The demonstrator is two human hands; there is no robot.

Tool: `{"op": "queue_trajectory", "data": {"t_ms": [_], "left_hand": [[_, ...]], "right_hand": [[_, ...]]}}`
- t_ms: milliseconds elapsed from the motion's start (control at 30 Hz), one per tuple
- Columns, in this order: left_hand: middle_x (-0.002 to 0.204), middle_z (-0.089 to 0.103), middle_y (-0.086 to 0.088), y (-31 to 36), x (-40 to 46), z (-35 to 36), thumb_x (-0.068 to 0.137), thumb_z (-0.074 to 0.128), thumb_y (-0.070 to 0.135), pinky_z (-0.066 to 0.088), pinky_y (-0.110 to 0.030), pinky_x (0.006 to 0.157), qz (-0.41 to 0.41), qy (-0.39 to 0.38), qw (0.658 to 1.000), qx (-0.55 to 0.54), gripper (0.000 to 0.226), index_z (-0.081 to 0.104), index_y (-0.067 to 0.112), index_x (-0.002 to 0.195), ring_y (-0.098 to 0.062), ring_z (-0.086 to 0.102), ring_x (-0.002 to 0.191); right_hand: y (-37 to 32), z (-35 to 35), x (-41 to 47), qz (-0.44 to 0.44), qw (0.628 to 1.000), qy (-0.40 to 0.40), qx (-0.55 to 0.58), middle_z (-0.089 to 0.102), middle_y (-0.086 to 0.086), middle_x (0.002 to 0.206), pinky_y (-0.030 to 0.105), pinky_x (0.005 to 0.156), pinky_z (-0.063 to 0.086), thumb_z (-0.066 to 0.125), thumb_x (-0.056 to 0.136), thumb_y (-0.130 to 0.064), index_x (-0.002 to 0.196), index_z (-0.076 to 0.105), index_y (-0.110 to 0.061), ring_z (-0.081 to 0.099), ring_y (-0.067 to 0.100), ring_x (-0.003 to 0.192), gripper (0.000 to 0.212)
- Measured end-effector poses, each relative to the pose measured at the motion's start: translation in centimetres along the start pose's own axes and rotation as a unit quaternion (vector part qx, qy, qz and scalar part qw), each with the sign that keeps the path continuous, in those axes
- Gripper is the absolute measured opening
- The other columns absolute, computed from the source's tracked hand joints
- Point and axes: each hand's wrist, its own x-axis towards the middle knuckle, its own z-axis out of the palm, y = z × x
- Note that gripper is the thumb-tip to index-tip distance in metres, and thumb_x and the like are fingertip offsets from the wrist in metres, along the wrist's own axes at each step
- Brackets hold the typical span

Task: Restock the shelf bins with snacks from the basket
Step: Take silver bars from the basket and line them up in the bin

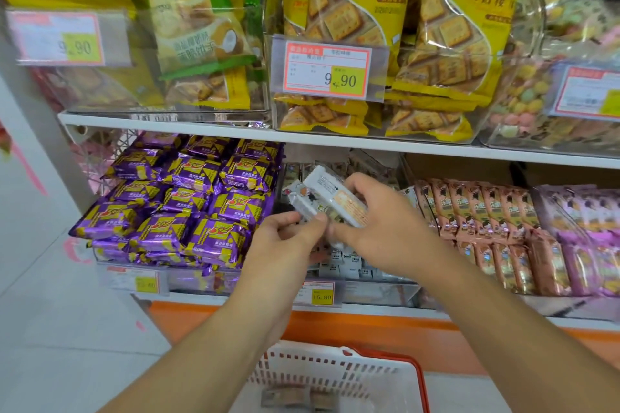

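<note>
Both my hands hold small white snack packets (330,196) over the middle clear bin (379,290) of the lower shelf. My left hand (285,238) pinches the lower end of the packets between thumb and fingers. My right hand (379,214) grips them from the right side, fingers curled round. That bin holds several similar small white packets (345,266). The white basket with a red rim (339,375) stands on the floor below my arms, with a few packets (298,397) left in its bottom.
Purple biscuit packs (188,201) fill the bin to the left, pink packs (486,228) the bin to the right. The upper shelf (235,131) carries clear bins of yellow cracker bags (446,40) and price tags. White floor lies at left.
</note>
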Motion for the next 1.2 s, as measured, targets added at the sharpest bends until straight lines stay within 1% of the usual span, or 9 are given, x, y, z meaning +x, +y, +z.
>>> {"op": "queue_trajectory", "data": {"t_ms": [167,333,467,600,700,867,1033,1100,1200], "left_hand": [[0.100,0.075,-0.002,-0.1,0.2,0.6,0.098,0.067,0.036,0.063,-0.044,0.083,0.031,0.049,0.994,0.091,0.022,0.069,0.022,0.116,-0.020,0.075,0.090],[0.092,0.070,0.002,0.2,0.0,0.3,0.103,0.059,0.026,0.062,-0.047,0.082,0.038,0.078,0.979,0.184,0.010,0.064,0.022,0.111,-0.025,0.073,0.083],[0.088,0.067,-0.002,-0.3,0.0,0.2,0.104,0.050,0.015,0.062,-0.049,0.070,0.088,0.087,0.943,0.309,0.022,0.047,0.027,0.122,-0.030,0.072,0.070],[0.098,0.070,-0.001,-1.0,0.2,0.8,0.102,0.049,0.022,0.057,-0.040,0.077,0.112,0.055,0.907,0.402,0.022,0.057,0.029,0.122,-0.025,0.067,0.087],[0.108,0.064,0.003,-1.1,0.0,1.3,0.096,0.062,0.031,0.044,-0.028,0.077,0.121,0.037,0.887,0.443,0.031,0.052,0.023,0.125,-0.021,0.060,0.096],[0.110,0.069,-0.012,-1.2,-0.3,1.0,0.098,0.058,0.019,0.048,-0.036,0.069,0.162,0.044,0.801,0.575,0.037,0.043,0.012,0.130,-0.033,0.069,0.102],[0.126,0.060,-0.009,-1.9,0.1,1.3,0.100,0.047,0.015,0.046,-0.032,0.093,0.167,0.050,0.700,0.692,0.030,0.046,0.010,0.130,-0.027,0.054,0.118],[0.134,0.050,-0.010,-2.2,0.4,1.3,0.097,0.045,0.013,0.041,-0.033,0.102,0.159,0.049,0.685,0.709,0.038,0.043,0.008,0.134,-0.028,0.047,0.123],[0.136,0.035,-0.012,-2.1,0.3,1.3,0.096,0.050,0.018,0.043,-0.035,0.101,0.143,0.031,0.698,0.701,0.043,0.041,0.006,0.137,-0.030,0.039,0.127]], "right_hand": [[-0.1,1.2,-0.1,0.073,0.990,-0.017,0.123,0.066,0.005,0.072,0.028,0.043,0.043,0.069,0.099,-0.027,0.103,0.056,-0.027,0.055,0.010,0.044,0.014],[0.0,0.7,-0.2,0.096,0.976,-0.021,0.193,0.071,0.013,0.073,0.031,0.047,0.049,0.070,0.099,-0.020,0.110,0.061,-0.019,0.058,0.017,0.045,0.014],[0.5,0.8,0.2,0.106,0.975,0.019,0.196,0.065,0.008,0.074,0.028,0.047,0.044,0.071,0.097,-0.020,0.110,0.063,-0.023,0.054,0.008,0.040,0.015],[0.7,0.8,0.2,0.094,0.976,0.031,0.196,0.062,0.004,0.066,0.030,0.048,0.043,0.073,0.094,-0.020,0.104,0.065,-0.026,0.053,0.010,0.044,0.014],[0.9,0.8,0.0,0.090,0.975,0.035,0.202,0.059,0.003,0.064,0.033,0.051,0.043,0.074,0.093,-0.020,0.101,0.066,-0.025,0.054,0.016,0.051,0.013],[0.8,0.6,-0.3,0.092,0.980,0.035,0.175,0.061,0.001,0.065,0.031,0.049,0.045,0.074,0.093,-0.023,0.099,0.065,-0.027,0.057,0.016,0.054,0.011],[0.5,0.7,-0.5,0.091,0.992,0.048,0.071,0.067,0.004,0.089,0.022,0.046,0.041,0.074,0.095,-0.032,0.104,0.059,-0.027,0.066,0.022,0.071,0.018],[0.6,0.7,-0.6,0.107,0.989,0.048,0.087,0.066,0.003,0.094,0.023,0.047,0.043,0.072,0.096,-0.032,0.110,0.053,-0.029,0.065,0.022,0.070,0.024],[1.0,0.8,-0.4,0.143,0.972,0.053,0.176,0.059,0.004,0.085,0.035,0.049,0.042,0.070,0.096,-0.029,0.111,0.045,-0.029,0.052,0.019,0.053,0.029]]}}
